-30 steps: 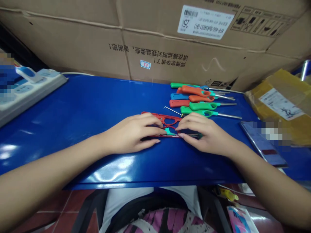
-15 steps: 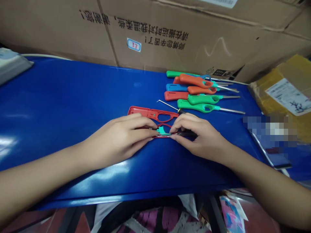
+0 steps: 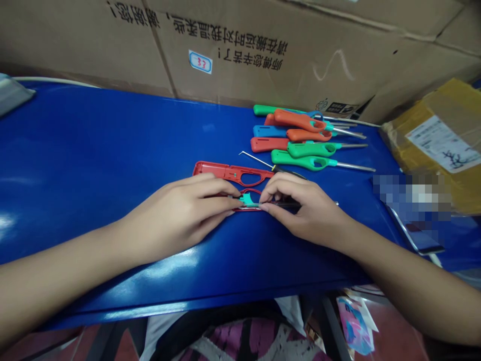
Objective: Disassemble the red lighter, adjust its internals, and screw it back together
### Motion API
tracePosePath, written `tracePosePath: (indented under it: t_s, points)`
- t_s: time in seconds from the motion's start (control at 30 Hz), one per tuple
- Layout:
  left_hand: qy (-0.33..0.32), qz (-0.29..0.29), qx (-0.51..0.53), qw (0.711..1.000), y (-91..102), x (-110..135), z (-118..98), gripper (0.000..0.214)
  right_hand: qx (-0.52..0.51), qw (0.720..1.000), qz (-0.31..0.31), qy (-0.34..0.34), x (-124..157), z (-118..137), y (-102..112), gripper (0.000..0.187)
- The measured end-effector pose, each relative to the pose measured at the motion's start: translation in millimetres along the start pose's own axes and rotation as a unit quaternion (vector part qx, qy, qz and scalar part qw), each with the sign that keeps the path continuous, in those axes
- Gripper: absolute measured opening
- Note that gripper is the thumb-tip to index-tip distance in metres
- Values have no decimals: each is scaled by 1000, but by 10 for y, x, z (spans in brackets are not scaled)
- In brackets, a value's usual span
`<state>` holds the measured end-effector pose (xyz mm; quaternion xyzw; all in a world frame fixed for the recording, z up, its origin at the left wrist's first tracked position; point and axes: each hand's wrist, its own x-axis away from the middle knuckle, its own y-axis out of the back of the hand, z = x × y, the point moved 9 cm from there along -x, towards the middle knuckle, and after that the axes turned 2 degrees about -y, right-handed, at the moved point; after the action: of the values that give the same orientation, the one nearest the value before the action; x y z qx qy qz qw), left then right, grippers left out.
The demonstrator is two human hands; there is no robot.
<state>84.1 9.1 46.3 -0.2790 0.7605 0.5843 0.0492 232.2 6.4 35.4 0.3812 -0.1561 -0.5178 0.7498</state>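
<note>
My left hand [image 3: 184,213] lies on the blue table [image 3: 93,150] with its fingers curled over the near red lighter shell half [image 3: 251,193], pressing it down. My right hand [image 3: 300,208] pinches the same piece from the right, fingertips at a small teal trigger part [image 3: 248,200] and a dark thin tube under the fingers. Just behind the hands lies a second red shell half [image 3: 233,173], open side up. A thin metal wire [image 3: 257,159] rests beside it.
A pile of finished long-nosed lighters [image 3: 304,140] in green, orange, blue and red lies at the back right. Large cardboard boxes [image 3: 240,45] wall the table's far edge. A yellow-taped parcel [image 3: 439,135] and a phone [image 3: 417,225] sit at the right.
The camera has tipped down and drifted, so everything sits higher in view. Both hands stay on the red shell, with the fingertips closing in slightly on the teal part.
</note>
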Motion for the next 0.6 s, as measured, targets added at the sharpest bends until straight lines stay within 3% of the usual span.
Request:
tracePosePath:
  t_s: [0.2, 0.6]
  points:
    - [-5, 6, -5, 1000, -7, 10, -8, 19, -32, 999, 17, 4, -20, 28, -6, 4]
    - [-17, 14, -24, 999, 11, 17, -33, 25, 3, 1000, 2, 8, 7, 14, 32, 6]
